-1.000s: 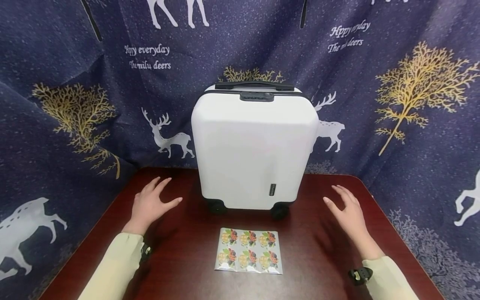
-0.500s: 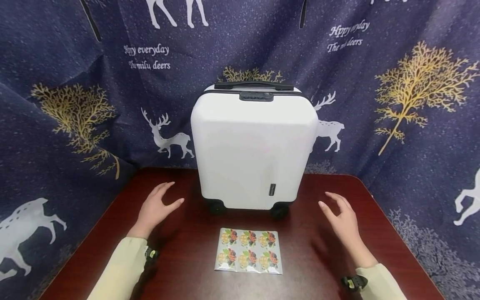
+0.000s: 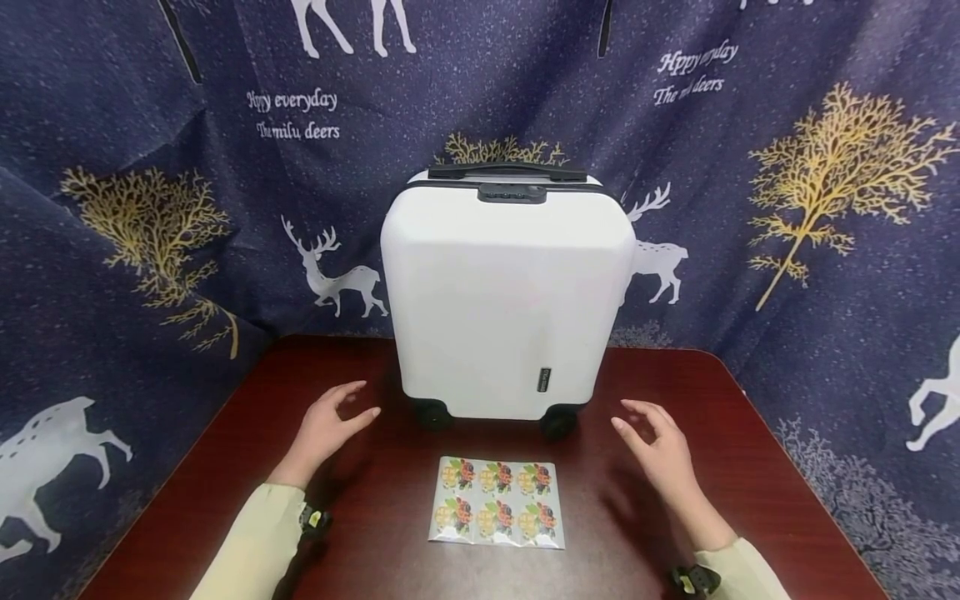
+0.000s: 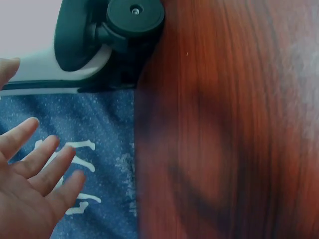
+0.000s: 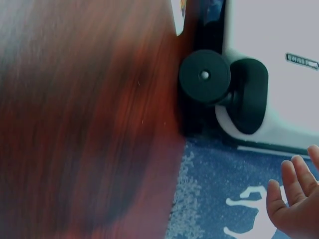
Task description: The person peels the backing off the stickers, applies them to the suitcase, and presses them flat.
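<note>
A white hard-shell suitcase (image 3: 502, 308) stands upright on the table, its black handle (image 3: 507, 172) and combination lock (image 3: 512, 193) at the top. In front of it lies a flat sheet of fruit-printed round stickers (image 3: 497, 502). My left hand (image 3: 324, 429) is held over the table left of the sheet, fingers spread and gripping nothing. On the other side my right hand (image 3: 662, 450) hovers with its fingers loosely bent and nothing held. The left wrist view has the left palm (image 4: 30, 199) near a black wheel (image 4: 135, 17); a wheel (image 5: 205, 75) also shows in the right wrist view.
The dark red wooden table (image 3: 360, 550) spreads under both hands. A navy cloth (image 3: 112, 333) printed with deer and golden trees hangs behind and along both sides. Each wrist wears a black strap, such as the right strap (image 3: 696, 580).
Both hands have moved inward toward the sticker sheet and slightly lower in the head view. The suitcase and the sheet have stayed in place.
</note>
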A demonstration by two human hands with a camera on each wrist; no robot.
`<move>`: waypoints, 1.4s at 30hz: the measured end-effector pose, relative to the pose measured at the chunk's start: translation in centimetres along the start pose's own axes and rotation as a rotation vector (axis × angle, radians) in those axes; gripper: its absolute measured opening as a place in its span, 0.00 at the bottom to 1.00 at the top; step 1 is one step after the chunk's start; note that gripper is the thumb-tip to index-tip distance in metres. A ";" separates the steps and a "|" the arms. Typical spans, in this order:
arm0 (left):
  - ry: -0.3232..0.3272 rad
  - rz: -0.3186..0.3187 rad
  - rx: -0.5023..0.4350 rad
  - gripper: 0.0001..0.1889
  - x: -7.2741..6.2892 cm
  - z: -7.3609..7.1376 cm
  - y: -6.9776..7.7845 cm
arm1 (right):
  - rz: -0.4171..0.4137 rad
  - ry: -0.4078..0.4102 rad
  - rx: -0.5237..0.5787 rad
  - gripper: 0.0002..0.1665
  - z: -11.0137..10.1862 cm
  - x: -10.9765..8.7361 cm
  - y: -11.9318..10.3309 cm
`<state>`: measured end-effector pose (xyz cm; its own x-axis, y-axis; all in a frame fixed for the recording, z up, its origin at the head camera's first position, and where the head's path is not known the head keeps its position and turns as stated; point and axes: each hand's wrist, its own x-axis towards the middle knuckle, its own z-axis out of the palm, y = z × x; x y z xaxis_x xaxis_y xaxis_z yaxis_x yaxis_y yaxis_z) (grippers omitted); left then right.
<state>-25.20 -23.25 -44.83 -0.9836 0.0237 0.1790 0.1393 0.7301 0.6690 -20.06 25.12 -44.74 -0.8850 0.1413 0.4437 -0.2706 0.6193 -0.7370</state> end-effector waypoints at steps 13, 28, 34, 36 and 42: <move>-0.075 0.044 -0.033 0.23 -0.9 1.6 1.2 | 0.027 -0.149 0.015 0.21 2.0 -1.0 -1.1; -0.206 0.051 -0.089 0.18 -1.3 4.0 2.2 | 0.131 -0.313 0.045 0.20 5.1 -1.3 -2.6; -0.261 0.055 -0.114 0.19 -1.1 4.9 2.5 | 0.144 -0.355 0.051 0.17 6.4 -1.4 -3.0; -0.281 0.056 -0.117 0.19 -1.0 5.1 2.6 | 0.143 -0.370 0.060 0.16 6.8 -1.4 -3.2; -0.332 0.055 -0.124 0.18 -0.7 5.5 2.7 | 0.139 -0.433 0.076 0.16 8.1 -1.4 -3.9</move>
<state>-24.76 -17.51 -47.08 -0.9551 0.2959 -0.0136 0.1858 0.6340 0.7507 -20.85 16.29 -46.63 -0.9872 -0.1267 0.0965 -0.1513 0.5570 -0.8166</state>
